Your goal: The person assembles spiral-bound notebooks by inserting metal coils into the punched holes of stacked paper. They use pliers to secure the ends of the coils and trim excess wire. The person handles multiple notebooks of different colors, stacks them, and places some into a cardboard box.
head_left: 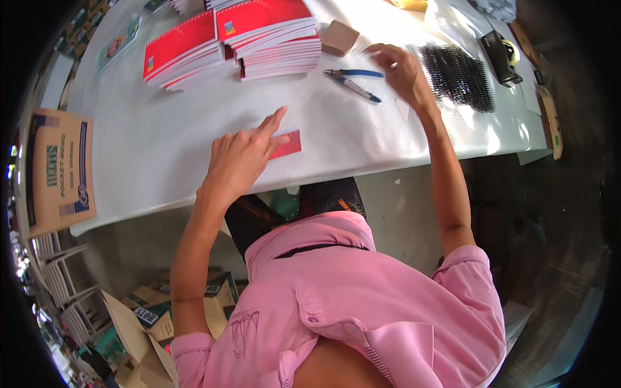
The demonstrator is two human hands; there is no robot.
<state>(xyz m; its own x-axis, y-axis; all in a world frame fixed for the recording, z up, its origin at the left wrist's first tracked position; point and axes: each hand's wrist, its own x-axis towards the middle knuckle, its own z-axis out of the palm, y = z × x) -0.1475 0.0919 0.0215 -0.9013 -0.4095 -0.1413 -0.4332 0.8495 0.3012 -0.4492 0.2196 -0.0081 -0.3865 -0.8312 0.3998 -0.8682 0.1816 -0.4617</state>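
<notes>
A: Looking at the small red booklet [285, 144]: where vs. left hand [242, 155]?
B: Touching, at 3 o'clock of the fingers; long axis approx. 2–8 o'clock. Left hand flat, grasping nothing.
A: Right hand [401, 68]?
B: Far, at 1 o'clock, loose by black spiral coils [456, 74], nothing gripped. Left is nearer.

Cardboard box [59, 169], tape dispenser [501, 57] (both untouched).
</notes>
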